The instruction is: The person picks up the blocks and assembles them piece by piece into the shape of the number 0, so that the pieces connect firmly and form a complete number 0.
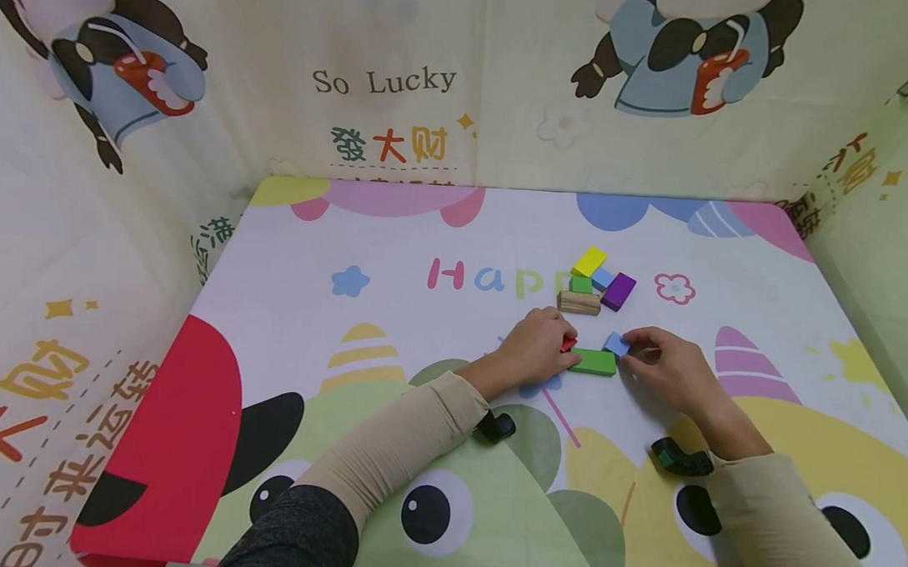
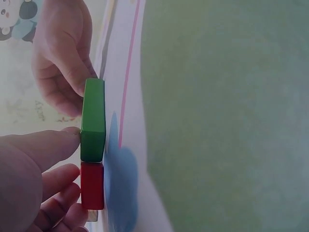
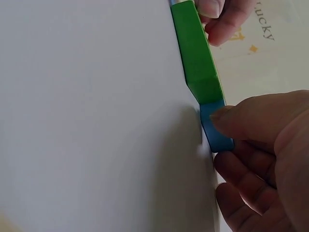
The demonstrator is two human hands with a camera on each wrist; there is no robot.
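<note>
My left hand [image 1: 534, 345] bends its fingers about a small red block [image 2: 92, 185], mostly hidden by them in the head view. Its thumb tip lies at the edge of a long green block [image 1: 593, 362], whose end meets the red block. On the other side, my right hand [image 1: 669, 362] pinches a small blue block [image 1: 616, 345] between thumb and fingers. In the right wrist view, the blue block [image 3: 216, 126] sits against the green block's near end, with the thumb over its face. All three blocks are low on the printed tabletop.
Just behind the hands lies a loose cluster: a wood-coloured block [image 1: 578, 303], a short green block [image 1: 581, 284], a light blue block [image 1: 603, 278], a yellow block [image 1: 590, 261] and a purple block [image 1: 618, 292]. Printed cloth walls [image 1: 504, 152] rise around the table.
</note>
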